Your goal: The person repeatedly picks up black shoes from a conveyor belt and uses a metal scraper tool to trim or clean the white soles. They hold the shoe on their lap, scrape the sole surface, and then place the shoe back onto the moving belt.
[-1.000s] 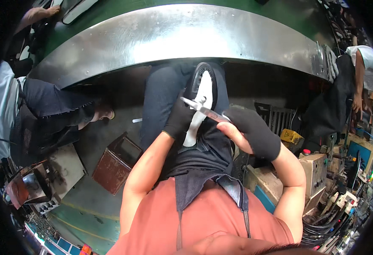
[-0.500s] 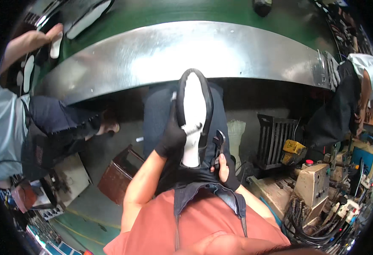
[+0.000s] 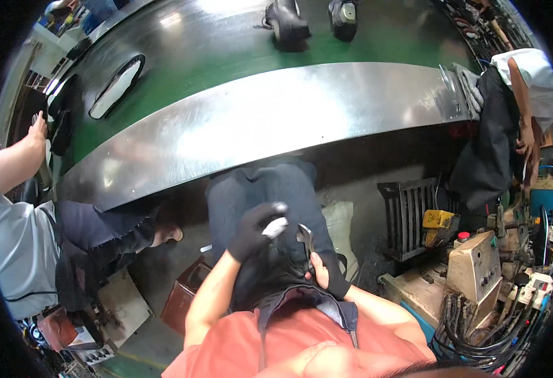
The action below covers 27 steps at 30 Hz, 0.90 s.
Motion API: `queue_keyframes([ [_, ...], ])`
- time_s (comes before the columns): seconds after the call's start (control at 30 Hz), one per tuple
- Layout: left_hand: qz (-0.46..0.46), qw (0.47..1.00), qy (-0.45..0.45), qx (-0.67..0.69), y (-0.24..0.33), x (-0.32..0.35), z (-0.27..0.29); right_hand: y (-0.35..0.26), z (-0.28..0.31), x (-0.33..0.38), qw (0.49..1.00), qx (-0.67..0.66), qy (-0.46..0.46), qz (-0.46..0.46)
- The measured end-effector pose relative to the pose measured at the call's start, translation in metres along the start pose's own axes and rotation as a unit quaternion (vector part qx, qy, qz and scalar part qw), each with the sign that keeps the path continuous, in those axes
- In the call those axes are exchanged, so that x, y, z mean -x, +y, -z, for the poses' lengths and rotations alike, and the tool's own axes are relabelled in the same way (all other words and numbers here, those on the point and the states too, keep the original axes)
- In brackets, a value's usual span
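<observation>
My left hand (image 3: 257, 230), in a black glove, is raised over my lap with its fingers curled. A small white piece (image 3: 275, 227) with a shiny spot above it shows at the fingers. What it belongs to is blurred and dark against my clothes. To its right, my right hand (image 3: 320, 272), in a black glove that leaves the thumb bare, is closed round dark metal pincers (image 3: 305, 238). Their curved head points up and away from me. Dark trousers (image 3: 282, 179) lie beneath both hands.
A metal ledge (image 3: 251, 123) borders the green belt, which carries a white-bottomed shoe (image 3: 117, 87) and dark shoes (image 3: 287, 24). A co-worker (image 3: 21, 233) is at left, another person (image 3: 531, 94) at right. A machine box with a red button (image 3: 472, 268) stands right.
The black shoe with the white insole, upright in my left hand before, no longer shows in full over my lap. The pincers stay in my right hand. My view has tipped up and left.
</observation>
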State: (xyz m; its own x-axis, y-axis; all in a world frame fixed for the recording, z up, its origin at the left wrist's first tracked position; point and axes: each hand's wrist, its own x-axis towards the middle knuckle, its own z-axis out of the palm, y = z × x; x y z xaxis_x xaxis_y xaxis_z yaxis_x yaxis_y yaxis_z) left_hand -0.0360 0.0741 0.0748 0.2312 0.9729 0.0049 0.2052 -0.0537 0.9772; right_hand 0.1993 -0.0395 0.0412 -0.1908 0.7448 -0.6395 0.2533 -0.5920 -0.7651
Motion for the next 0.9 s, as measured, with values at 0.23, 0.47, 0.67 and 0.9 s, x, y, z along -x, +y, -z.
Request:
queue_keyframes([
  [0.23, 0.096, 0.989, 0.088, 0.07, -0.005, 0.024, 0.072, 0.0, 0.008, -0.004, 1.0, -0.013, -0.012, -0.002],
  [0.47, 0.089, 0.954, 0.259, -0.122, -0.013, -0.051, 0.207, -0.017, -0.003, -0.011, 0.997, -0.016, -0.014, -0.068],
  [0.67, 0.08, 0.754, 0.38, -0.529, -0.083, -0.149, 0.427, -0.019, -0.013, -0.02, 0.987, -0.009, 0.003, -0.16],
  [0.9, 0.214, 0.724, 0.453, -0.474, -0.133, -0.197, 0.563, -0.023, -0.016, -0.018, 0.974, -0.009, 0.004, -0.228],
])
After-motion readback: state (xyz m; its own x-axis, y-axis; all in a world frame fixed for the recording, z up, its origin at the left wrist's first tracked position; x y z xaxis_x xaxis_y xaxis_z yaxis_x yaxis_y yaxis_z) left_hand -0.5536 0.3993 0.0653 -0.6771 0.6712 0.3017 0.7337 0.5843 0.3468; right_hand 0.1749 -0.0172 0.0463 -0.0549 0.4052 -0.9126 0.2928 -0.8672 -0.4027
